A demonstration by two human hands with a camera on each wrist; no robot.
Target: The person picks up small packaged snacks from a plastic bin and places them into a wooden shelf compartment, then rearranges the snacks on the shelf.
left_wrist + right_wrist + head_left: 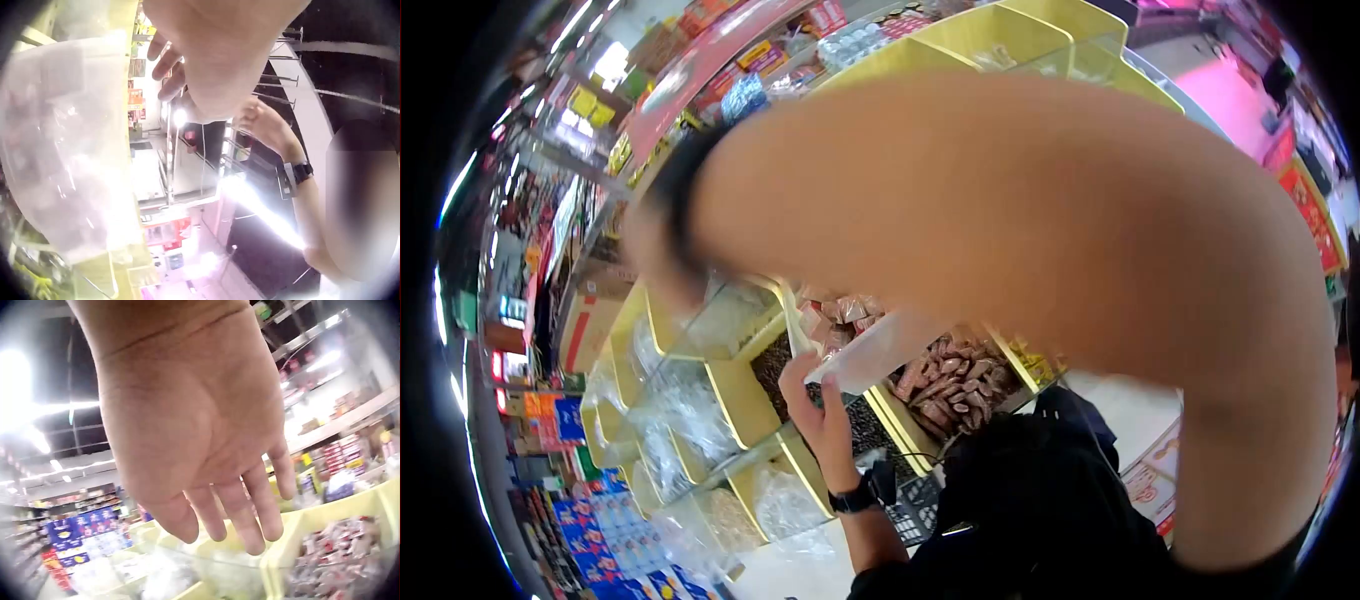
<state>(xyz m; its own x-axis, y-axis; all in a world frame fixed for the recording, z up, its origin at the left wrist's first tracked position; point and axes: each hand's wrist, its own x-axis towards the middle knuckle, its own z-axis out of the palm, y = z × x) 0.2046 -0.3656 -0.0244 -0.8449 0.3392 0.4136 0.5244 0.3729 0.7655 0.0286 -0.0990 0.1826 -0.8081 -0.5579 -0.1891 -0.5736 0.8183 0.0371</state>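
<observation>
Clear thin plastic bag (870,352) is pinched at its mouth by the left hand (815,400), over the yellow bins (740,400). Right hand (206,444) is raised, fingers straight, empty. Bag appears unfilled; filling is judged outstanding.

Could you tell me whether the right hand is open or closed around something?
Open: the right hand shows relaxed, nearly straight fingers holding nothing above the yellow bins.
</observation>
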